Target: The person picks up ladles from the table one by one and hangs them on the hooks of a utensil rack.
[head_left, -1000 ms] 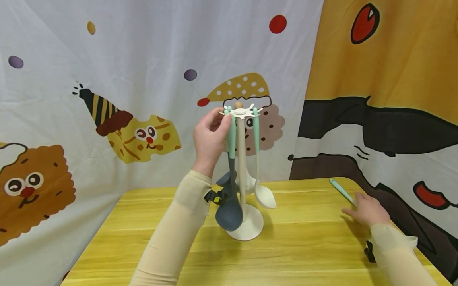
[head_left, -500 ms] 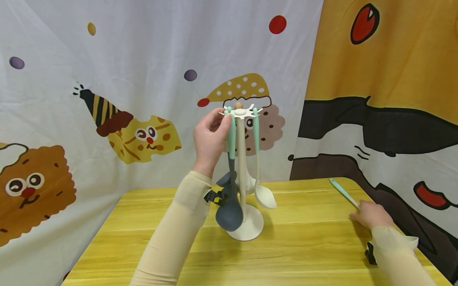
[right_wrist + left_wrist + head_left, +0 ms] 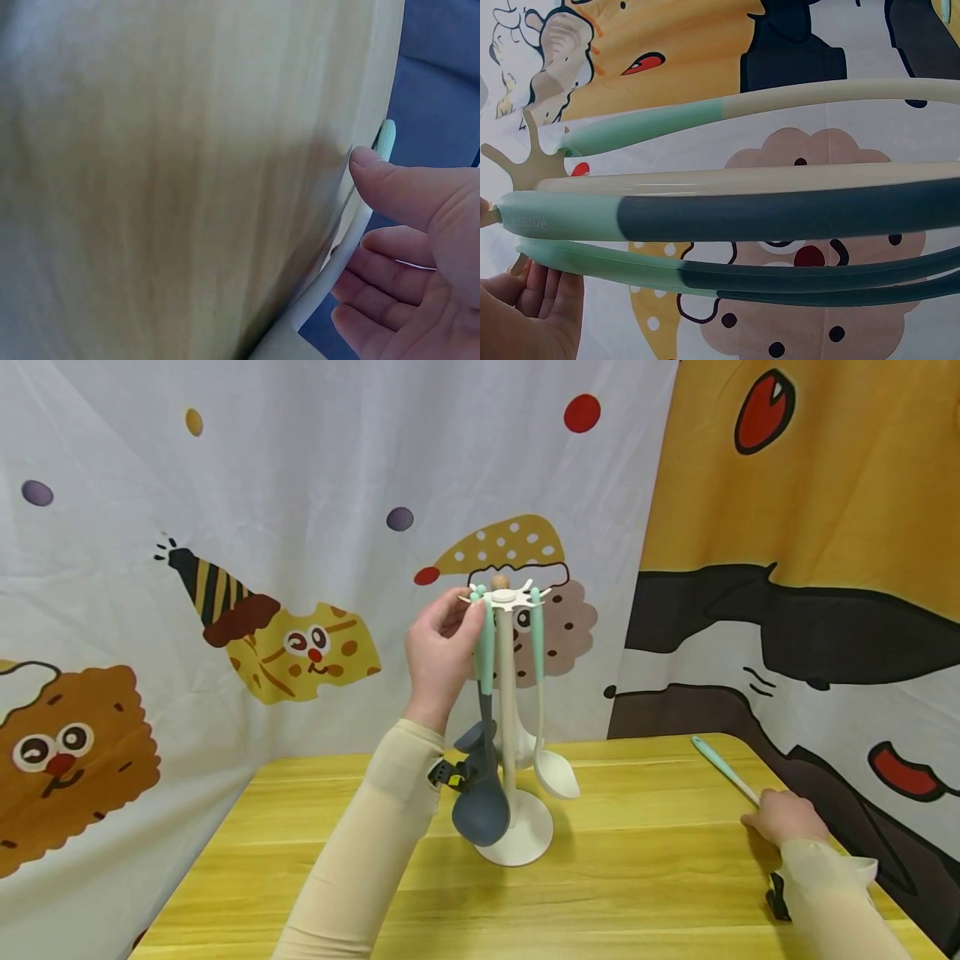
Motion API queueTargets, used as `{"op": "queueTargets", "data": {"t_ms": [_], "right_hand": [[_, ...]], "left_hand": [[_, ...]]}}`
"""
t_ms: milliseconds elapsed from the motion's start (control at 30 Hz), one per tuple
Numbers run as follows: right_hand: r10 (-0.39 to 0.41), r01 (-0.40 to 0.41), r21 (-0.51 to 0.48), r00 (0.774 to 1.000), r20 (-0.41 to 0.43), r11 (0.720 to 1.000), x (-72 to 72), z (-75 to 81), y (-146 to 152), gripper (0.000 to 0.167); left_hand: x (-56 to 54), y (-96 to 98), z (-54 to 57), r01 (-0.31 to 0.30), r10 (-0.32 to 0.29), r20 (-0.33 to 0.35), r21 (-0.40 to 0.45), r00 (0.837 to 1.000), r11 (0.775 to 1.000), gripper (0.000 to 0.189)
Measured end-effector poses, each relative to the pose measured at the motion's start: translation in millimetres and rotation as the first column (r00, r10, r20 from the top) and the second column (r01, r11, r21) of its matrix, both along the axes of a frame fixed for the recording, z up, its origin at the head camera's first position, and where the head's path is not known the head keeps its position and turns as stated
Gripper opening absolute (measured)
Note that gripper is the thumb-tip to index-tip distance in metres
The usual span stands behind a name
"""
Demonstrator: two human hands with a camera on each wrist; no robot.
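Observation:
In the head view, a white utensil rack (image 3: 504, 718) stands upright on the table with several mint-handled utensils hanging from it. My left hand (image 3: 441, 652) holds the rack's top at a hook, thumb and fingers around it, beside the handle of a dark blue ladle (image 3: 481, 810). A white spoon-like utensil (image 3: 556, 774) hangs on the right. At the table's right side, my right hand (image 3: 789, 818) is at the white shaft of a mint-handled kitchen utensil (image 3: 722, 764). In the right wrist view, its thumb and loosely bent fingers (image 3: 386, 274) lie on either side of the shaft; the utensil's head is mostly out of sight.
The wooden table (image 3: 637, 868) has its right edge close to my right hand. Behind it hangs a printed cloth (image 3: 337, 460) with cartoon figures. The rack's round base (image 3: 525, 843) rests near the table's middle.
My right hand has moved slightly back toward me along the utensil's shaft, its spread fingers drawing in. The left hand stays at the rack's top.

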State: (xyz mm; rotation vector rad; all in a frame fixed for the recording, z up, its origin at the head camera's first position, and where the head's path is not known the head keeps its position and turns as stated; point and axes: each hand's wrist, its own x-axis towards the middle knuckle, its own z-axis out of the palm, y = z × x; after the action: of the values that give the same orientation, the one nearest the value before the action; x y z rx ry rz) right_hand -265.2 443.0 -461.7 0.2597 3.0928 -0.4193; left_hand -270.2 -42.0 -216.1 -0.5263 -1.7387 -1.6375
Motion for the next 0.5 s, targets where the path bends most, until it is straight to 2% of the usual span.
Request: {"op": "queueTargets", "data": {"t_ms": [200, 500], "right_hand": [[0.004, -0.004, 0.004, 1.0, -0.021, 1.0, 0.0, -3.4, 2.3, 0.036], [0.001, 0.0, 0.015, 1.0, -0.027, 1.0, 4.6, 2.9, -5.4, 0.035]], "left_hand": [[0.0, 0.4, -0.2, 0.0, 0.0, 0.0, 0.002, 1.0, 1.0, 0.03], [0.0, 0.1, 0.0, -0.003, 0.003, 0.01, -0.002, 1.0, 1.0, 0.031]]}}
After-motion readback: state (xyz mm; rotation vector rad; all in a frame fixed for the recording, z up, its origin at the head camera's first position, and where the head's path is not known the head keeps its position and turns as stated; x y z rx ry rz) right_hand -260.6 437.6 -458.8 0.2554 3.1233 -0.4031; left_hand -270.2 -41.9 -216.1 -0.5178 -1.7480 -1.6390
